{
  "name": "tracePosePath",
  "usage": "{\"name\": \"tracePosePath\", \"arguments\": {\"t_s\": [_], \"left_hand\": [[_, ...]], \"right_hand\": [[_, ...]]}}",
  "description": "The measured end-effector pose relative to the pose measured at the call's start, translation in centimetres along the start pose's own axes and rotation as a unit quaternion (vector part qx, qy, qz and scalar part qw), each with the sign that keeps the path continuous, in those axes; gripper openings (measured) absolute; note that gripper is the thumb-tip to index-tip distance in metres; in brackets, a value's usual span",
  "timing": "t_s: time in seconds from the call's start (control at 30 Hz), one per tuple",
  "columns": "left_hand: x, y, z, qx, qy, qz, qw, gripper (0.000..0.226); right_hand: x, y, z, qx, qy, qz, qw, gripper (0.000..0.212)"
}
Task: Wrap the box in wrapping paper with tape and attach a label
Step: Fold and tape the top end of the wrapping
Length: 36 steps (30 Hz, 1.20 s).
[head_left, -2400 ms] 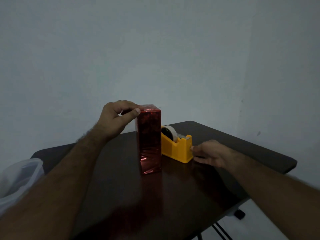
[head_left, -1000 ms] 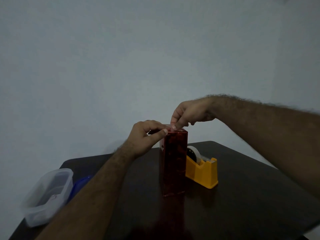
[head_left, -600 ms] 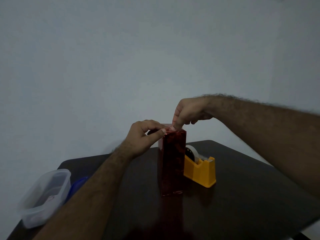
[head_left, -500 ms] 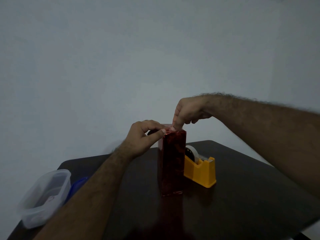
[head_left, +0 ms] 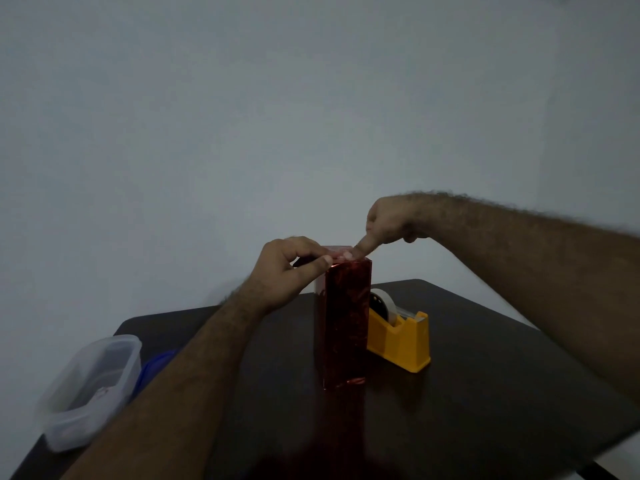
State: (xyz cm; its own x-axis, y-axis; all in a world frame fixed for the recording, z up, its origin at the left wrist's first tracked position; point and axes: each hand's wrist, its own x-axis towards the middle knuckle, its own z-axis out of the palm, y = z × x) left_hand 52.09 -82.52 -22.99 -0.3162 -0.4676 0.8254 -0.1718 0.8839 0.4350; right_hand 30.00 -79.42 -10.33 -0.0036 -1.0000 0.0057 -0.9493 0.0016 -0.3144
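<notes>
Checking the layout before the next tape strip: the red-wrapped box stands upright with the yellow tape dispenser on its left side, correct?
Not quite. In the head view the tape dispenser sits on the right of the upright box, not the left.

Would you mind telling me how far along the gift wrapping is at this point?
Done: the upright box already wears red foil on its visible sides. In hand: the left hand grips the top edge while the right hand presses a finger onto the top fold, apparently fixing tape; the tape itself is too faint to confirm. The yellow tape dispenser stands beside it. Left: no label is visible yet.
</notes>
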Motion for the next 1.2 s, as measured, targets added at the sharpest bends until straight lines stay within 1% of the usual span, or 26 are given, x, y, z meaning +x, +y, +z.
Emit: {"name": "tracePosePath", "arguments": {"t_s": [0.03,0.07,0.1,0.13,0.17,0.23,0.27,0.3,0.37,0.43,0.53,0.57,0.63,0.67,0.7,0.73,0.77,0.8,0.83,0.87,0.93,0.97,1.0,1.07,1.13,1.2], "left_hand": [[0.0,-0.1,0.1,0.003,0.0,0.0,1.0,0.009],[0.0,-0.1,0.1,0.004,0.0,0.0,1.0,0.009],[0.0,-0.1,0.2,0.004,0.001,0.0,1.0,0.01],[0.0,-0.1,0.3,0.002,0.002,0.001,1.0,0.011],[0.0,-0.1,0.4,0.0,0.004,0.001,1.0,0.011],[-0.1,-0.2,0.3,-0.001,0.009,-0.003,1.0,0.012],[0.0,-0.3,0.2,0.001,0.01,-0.005,1.0,0.012],[0.0,-0.3,0.1,0.003,0.01,-0.004,1.0,0.012],[0.0,-0.2,0.3,0.003,0.006,-0.002,1.0,0.012],[-0.1,-0.1,0.4,0.002,0.006,-0.002,1.0,0.011],[-0.2,-0.2,0.2,0.001,0.008,-0.001,1.0,0.011],[-0.2,-0.2,0.1,0.0,0.008,-0.002,1.0,0.01],[-0.2,-0.1,0.2,0.001,0.006,-0.004,1.0,0.01],[-0.2,-0.1,0.3,0.003,0.007,-0.006,1.0,0.011],[-0.1,-0.1,0.5,0.005,0.01,-0.009,1.0,0.012],[-0.1,-0.1,0.5,0.007,0.015,-0.014,1.0,0.012],[-0.1,-0.1,0.6,0.009,0.019,-0.019,1.0,0.013],[0.0,0.0,0.7,0.009,0.02,-0.022,1.0,0.013],[-0.1,0.1,0.7,0.005,0.021,-0.026,0.999,0.013],[-0.1,0.2,0.9,-0.011,0.018,-0.033,0.999,0.015],[-0.4,0.6,1.0,-0.088,0.011,-0.067,0.994,0.026],[-0.4,0.7,0.9,-0.142,0.013,-0.089,0.986,0.033],[-0.4,0.5,0.7,-0.189,0.024,-0.106,0.976,0.041],[-0.2,-0.2,-0.3,-0.238,0.061,-0.126,0.961,0.054],[-0.4,-1.1,-1.2,-0.236,0.091,-0.152,0.956,0.065],[-1.2,-2.1,-1.6,-0.187,0.099,-0.166,0.963,0.067]], "right_hand": [[0.0,0.4,0.2,0.007,-0.014,0.021,1.0,0.114],[0.1,1.0,0.4,0.018,-0.029,0.043,0.999,0.125],[0.2,1.6,0.6,0.03,-0.039,0.059,0.997,0.127],[0.3,2.3,0.9,0.047,-0.043,0.072,0.995,0.118],[0.3,3.0,1.2,0.065,-0.035,0.078,0.994,0.103],[0.6,4.2,1.9,0.092,0.009,0.072,0.993,0.078],[0.8,4.5,2.3,0.12,0.033,0.058,0.991,0.072],[0.9,4.5,2.7,0.162,0.046,0.038,0.985,0.071],[0.7,3.9,3.3,0.238,0.026,0.005,0.971,0.084],[0.4,2.9,3.7,0.239,-0.012,-0.012,0.971,0.093],[0.3,2.7,4.4,0.209,-0.026,-0.004,0.978,0.085],[0.3,2.8,4.7,0.213,-0.026,0.002,0.977,0.08],[0.4,3.3,5.4,0.238,-0.026,-0.001,0.971,0.06],[0.5,3.5,5.9,0.247,-0.001,-0.019,0.969,0.047],[0.7,3.8,6.4,0.249,0.061,-0.047,0.965,0.035],[0.9,4.0,7.1,0.254,0.151,-0.076,0.952,0.027],[1.0,4.1,7.9,0.273,0.254,-0.105,0.922,0.024],[0.8,4.0,8.6,0.313,0.323,-0.13,0.884,0.024],[0.6,3.8,9.2,0.359,0.337,-0.15,0.857,0.024],[0.5,3.6,9.8,0.39,0.311,-0.166,0.851,0.026],[0.2,3.4,11.0,0.38,0.229,-0.198,0.874,0.029],[0.1,3.4,11.5,0.358,0.21,-0.21,0.885,0.03],[-0.2,3.4,11.8,0.343,0.206,-0.219,0.89,0.03],[-0.3,3.4,12.1,0.352,0.221,-0.219,0.883,0.03],[-0.3,3.5,12.2,0.374,0.225,-0.214,0.874,0.031],[0.1,3.6,12.2,0.38,0.228,-0.214,0.871,0.031]]}}
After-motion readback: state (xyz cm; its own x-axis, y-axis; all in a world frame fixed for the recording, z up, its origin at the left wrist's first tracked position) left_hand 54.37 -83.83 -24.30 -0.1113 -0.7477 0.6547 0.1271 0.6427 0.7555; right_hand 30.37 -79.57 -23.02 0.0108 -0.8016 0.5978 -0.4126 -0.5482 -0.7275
